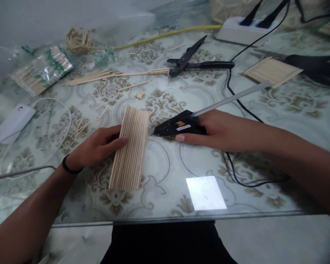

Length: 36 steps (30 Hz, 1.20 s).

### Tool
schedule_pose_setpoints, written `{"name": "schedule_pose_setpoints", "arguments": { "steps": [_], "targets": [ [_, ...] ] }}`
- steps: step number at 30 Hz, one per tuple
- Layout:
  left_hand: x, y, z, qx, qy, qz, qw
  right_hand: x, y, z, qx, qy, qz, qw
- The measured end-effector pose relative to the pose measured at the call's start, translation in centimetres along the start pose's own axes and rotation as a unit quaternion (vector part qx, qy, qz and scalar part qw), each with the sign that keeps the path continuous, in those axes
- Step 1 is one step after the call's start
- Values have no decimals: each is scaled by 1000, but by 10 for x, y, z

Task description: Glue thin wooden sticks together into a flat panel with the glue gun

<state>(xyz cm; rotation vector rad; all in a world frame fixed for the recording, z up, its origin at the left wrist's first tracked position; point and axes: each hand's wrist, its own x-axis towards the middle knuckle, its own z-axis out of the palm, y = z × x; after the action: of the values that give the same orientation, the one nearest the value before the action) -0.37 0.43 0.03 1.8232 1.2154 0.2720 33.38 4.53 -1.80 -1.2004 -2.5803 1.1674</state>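
Note:
My left hand grips a flat panel of wooden sticks by its left edge, thumb on top and the fingers partly hidden beneath. The sticks lie side by side, and the panel is tilted slightly. In my right hand is a black hot glue gun, its nozzle pointing left at the panel's right edge. Whether the nozzle touches the panel I cannot tell. A long translucent glue stick juts from the gun's back, up and to the right.
Behind lie black cutting pliers, loose wooden sticks and a plastic pack of sticks. A small stick panel and black-handled scissors are at right, near a white power strip. A black cord runs behind my right wrist.

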Motion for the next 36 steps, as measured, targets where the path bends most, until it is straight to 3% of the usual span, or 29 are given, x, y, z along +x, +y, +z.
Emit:
{"name": "schedule_pose_setpoints", "arguments": {
  "steps": [36],
  "targets": [
    [-1, 2, 0, -1, 4, -1, 1000, 0, 0, 0, -15, -2, 6, 1000]
  ]
}}
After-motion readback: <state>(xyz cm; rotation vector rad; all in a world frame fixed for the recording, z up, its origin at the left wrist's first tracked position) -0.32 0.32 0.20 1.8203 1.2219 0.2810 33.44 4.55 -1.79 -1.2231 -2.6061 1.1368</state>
